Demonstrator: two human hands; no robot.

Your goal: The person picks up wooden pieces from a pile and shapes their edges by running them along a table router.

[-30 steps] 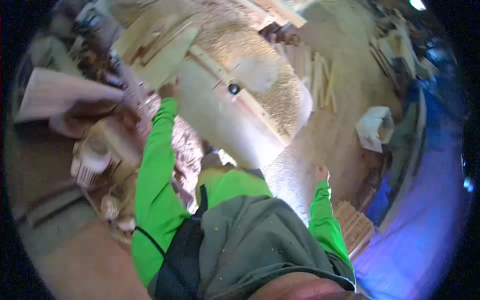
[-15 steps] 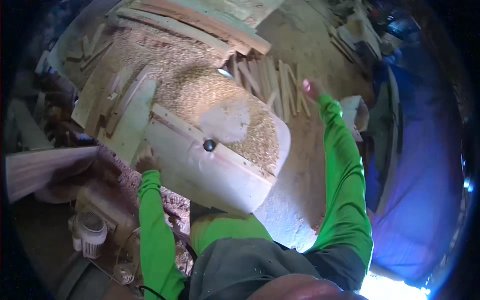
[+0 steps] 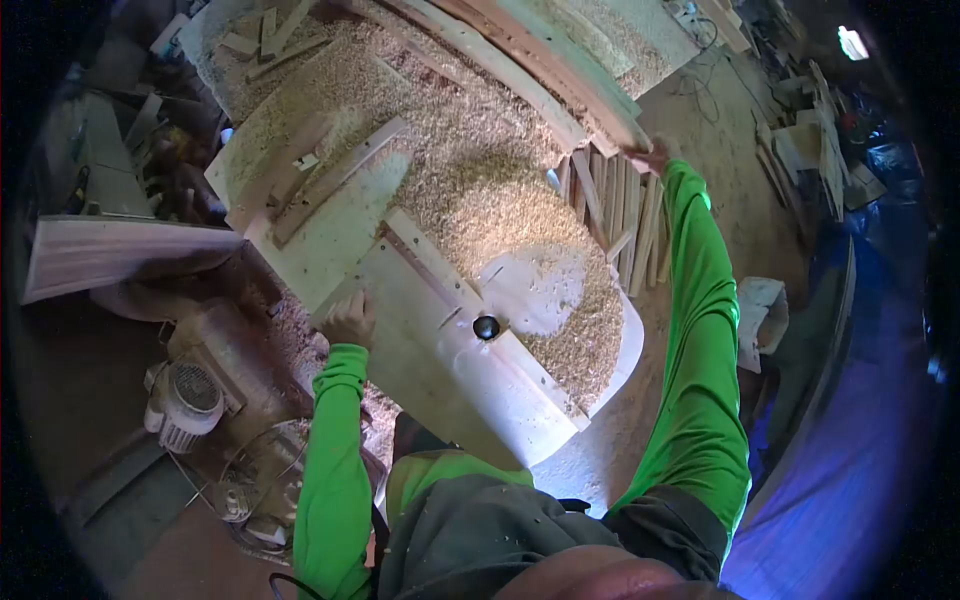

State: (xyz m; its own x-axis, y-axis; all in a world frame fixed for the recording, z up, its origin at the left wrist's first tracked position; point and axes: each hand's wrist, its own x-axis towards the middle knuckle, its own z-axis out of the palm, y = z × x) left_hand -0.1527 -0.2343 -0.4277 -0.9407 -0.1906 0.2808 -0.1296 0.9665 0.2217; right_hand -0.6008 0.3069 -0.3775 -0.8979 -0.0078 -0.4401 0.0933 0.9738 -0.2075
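My left hand (image 3: pixel 347 318) rests on the near left edge of a pale machine table (image 3: pixel 405 330), its fingers loosely spread on the surface. A wooden fence (image 3: pixel 440 265) crosses this table, and a round black spindle (image 3: pixel 486 327) stands in the gap along it. At the far right my right hand (image 3: pixel 652 157) is at the end of a long wooden plank (image 3: pixel 590 85), its fingers closed around that end; they show only small. Just below that hand a row of narrow wooden strips (image 3: pixel 625 215) lies side by side.
Wood shavings (image 3: pixel 500 205) are heaped behind the fence. A dusty motor (image 3: pixel 193 395) stands at the lower left, below a wide board (image 3: pixel 130 255). Blue sheeting (image 3: pixel 835 470) hangs on the right. Scrap wood (image 3: pixel 800 150) leans at the upper right.
My right hand has moved up and away from me to the long plank's end. My left hand has shifted a little along the table edge. The view has swung left.
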